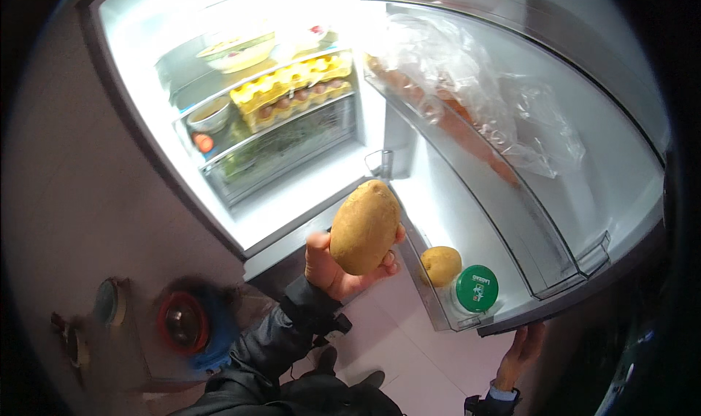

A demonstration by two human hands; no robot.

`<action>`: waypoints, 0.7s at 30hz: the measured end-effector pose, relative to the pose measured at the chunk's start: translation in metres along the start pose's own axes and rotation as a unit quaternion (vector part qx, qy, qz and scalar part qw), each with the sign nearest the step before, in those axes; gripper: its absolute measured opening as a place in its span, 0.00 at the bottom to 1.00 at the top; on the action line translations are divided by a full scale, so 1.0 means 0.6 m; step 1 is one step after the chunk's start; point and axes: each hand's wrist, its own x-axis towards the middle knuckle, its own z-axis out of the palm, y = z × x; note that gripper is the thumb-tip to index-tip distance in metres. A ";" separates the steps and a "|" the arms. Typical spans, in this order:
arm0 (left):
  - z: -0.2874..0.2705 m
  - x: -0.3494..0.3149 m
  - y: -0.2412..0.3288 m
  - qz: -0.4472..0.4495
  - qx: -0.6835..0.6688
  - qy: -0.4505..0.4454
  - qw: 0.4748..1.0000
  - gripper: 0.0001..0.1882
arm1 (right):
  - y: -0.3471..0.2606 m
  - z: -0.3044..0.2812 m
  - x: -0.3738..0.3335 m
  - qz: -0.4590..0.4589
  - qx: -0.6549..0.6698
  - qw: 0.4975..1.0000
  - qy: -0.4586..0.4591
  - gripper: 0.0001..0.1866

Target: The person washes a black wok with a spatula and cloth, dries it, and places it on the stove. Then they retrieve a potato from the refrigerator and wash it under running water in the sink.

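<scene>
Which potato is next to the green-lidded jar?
The shelf potato, in the lower door shelf beside the jar; the other potato is in the left hand.

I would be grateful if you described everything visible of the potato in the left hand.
The potato is a plump oval, yellowish brown, with matte-looking, unpeeled skin and a small mark near its upper end. Leaning slightly right at the top, it rests in the grip of the left hand, between thumb and fingers, before the open fridge.

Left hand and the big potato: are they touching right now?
Touching. The head view shows the left hand cupping the big potato from below, thumb at its left side, fingertips curling round its right.
</scene>
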 end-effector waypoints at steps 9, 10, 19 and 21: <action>0.092 -0.096 -0.060 0.093 -0.054 -0.061 0.992 0.56 | 0.019 0.038 -0.039 -0.047 -0.010 0.994 -0.094 0.14; 0.110 -0.109 -0.076 0.111 -0.051 -0.053 0.991 0.56 | 0.020 0.041 -0.040 -0.044 0.011 0.993 -0.106 0.13; 0.229 -0.121 -0.311 0.302 0.059 -0.070 0.949 0.61 | 0.032 0.033 0.023 -0.083 0.099 0.931 -0.340 0.17; 0.248 -0.085 -0.382 0.329 0.125 -0.078 0.933 0.62 | 0.037 0.015 0.054 -0.097 0.219 0.889 -0.390 0.21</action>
